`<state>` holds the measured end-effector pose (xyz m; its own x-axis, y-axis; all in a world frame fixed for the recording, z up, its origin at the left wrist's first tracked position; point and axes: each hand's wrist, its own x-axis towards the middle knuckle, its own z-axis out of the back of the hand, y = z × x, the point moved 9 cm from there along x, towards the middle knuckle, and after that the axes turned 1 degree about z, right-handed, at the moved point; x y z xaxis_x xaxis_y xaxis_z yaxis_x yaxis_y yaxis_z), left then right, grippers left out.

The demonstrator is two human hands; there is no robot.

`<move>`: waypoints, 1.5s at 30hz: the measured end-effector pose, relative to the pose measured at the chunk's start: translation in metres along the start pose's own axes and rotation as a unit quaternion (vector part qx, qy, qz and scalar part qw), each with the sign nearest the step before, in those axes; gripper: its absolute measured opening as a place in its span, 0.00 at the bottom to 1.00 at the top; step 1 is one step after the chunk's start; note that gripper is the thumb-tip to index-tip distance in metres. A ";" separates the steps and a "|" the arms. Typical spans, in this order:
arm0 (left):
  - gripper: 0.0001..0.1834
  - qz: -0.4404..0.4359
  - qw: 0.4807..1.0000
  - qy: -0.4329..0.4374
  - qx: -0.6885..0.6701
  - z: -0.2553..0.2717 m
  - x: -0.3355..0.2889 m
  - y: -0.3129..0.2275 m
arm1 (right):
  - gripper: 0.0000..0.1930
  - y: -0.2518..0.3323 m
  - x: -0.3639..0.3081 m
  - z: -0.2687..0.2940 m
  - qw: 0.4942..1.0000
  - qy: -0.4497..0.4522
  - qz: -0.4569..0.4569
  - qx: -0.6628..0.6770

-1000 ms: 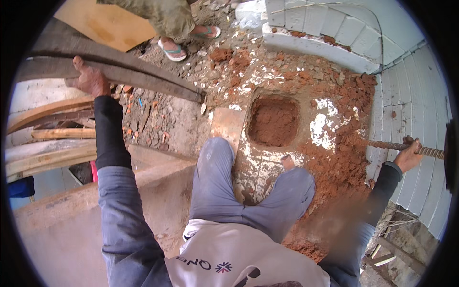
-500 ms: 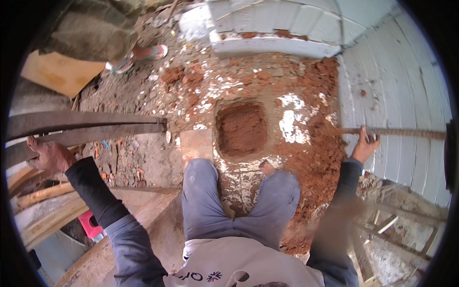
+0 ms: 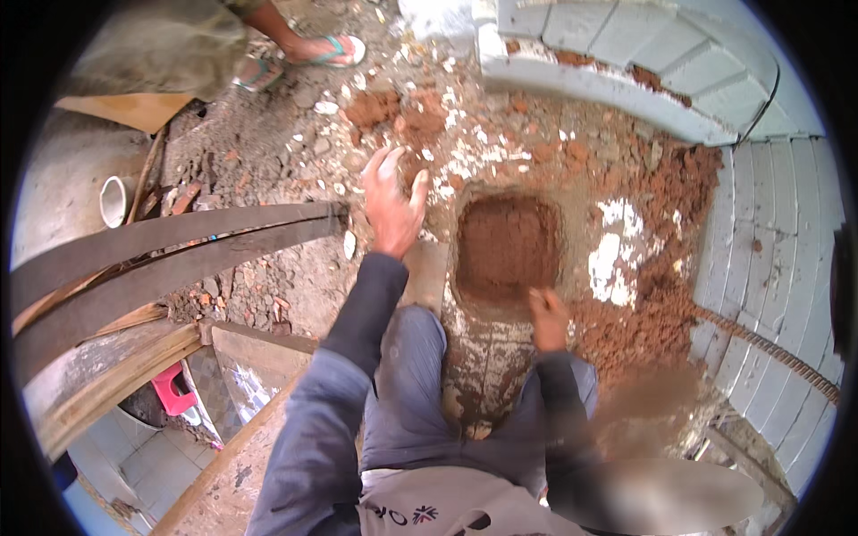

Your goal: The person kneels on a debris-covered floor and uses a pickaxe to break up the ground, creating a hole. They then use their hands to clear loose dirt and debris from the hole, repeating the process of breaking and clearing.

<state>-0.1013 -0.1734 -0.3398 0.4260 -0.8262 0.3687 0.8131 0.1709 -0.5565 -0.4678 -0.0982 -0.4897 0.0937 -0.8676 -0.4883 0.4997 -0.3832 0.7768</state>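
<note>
A square hole [image 3: 508,246] with reddish-brown soil inside lies in the ground before my knees. My left hand [image 3: 393,204] hovers left of the hole, above the rubble, with its fingers spread and nothing in them. At the hole's near right edge is my right hand [image 3: 548,319]. Its fingers are curled in, and no object shows in them. A ribbed steel bar [image 3: 770,350] rests against the grey boarded wall at the right, apart from my right hand. Two dark wooden planks [image 3: 188,255] stretch in from the left, with my left hand clear of them.
Loose red soil [image 3: 626,335] is heaped right of the hole. A low grey block wall [image 3: 608,98] stands behind it. Another person's sandalled foot [image 3: 335,52] is at the far left. Near it are a white cup-like container [image 3: 115,202] and timber; a pink plastic piece [image 3: 170,390] lies lower left.
My left hand has left the planks and moved right, toward the hole. My right hand has let go of the steel bar and come inward to the hole's edge. The view has shifted left.
</note>
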 end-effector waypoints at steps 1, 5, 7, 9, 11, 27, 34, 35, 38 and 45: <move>0.30 0.007 0.998 0.050 0.025 -0.029 -0.009 0.023 | 0.14 0.010 0.002 -0.023 0.999 0.025 -0.012 0.018; 0.37 -0.003 0.978 0.154 0.140 -0.122 0.001 0.107 | 0.23 -0.020 0.050 -0.079 0.996 0.080 -0.029 -0.033; 0.38 -0.001 0.975 0.151 0.163 -0.135 0.007 0.136 | 0.29 -0.042 0.072 -0.099 0.986 0.119 -0.087 -0.079; 0.39 -0.011 0.978 0.149 0.144 -0.146 0.005 0.144 | 0.35 -0.059 0.101 -0.113 0.969 0.154 -0.114 -0.155; 0.39 -0.027 0.980 0.124 0.156 -0.152 0.000 0.144 | 0.41 -0.086 0.137 -0.126 0.941 0.185 -0.119 -0.259; 0.32 -0.054 0.976 0.144 0.153 -0.173 -0.001 0.155 | 0.38 -0.180 0.327 -0.221 0.806 0.220 0.118 -0.536; 0.30 -0.045 0.983 0.134 0.120 -0.170 -0.001 0.158 | 0.36 -0.184 0.355 -0.224 0.854 0.164 0.155 -0.470; 0.29 -0.041 0.984 0.133 0.109 -0.170 0.000 0.156 | 0.36 -0.187 0.360 -0.225 0.852 0.172 0.140 -0.475; 0.29 -0.040 0.984 0.136 0.108 -0.174 -0.003 0.156 | 0.36 -0.195 0.366 -0.227 0.846 0.192 0.102 -0.487; 0.29 -0.026 0.986 0.138 0.092 -0.173 -0.006 0.157 | 0.36 -0.216 0.363 -0.230 0.816 0.273 0.011 -0.509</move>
<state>-0.0452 -0.2342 -0.5582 0.2779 -0.9467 0.1628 0.9004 0.1977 -0.3877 -0.3434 -0.2575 -0.9261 0.3435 -0.4931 -0.7993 0.9231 0.3338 0.1908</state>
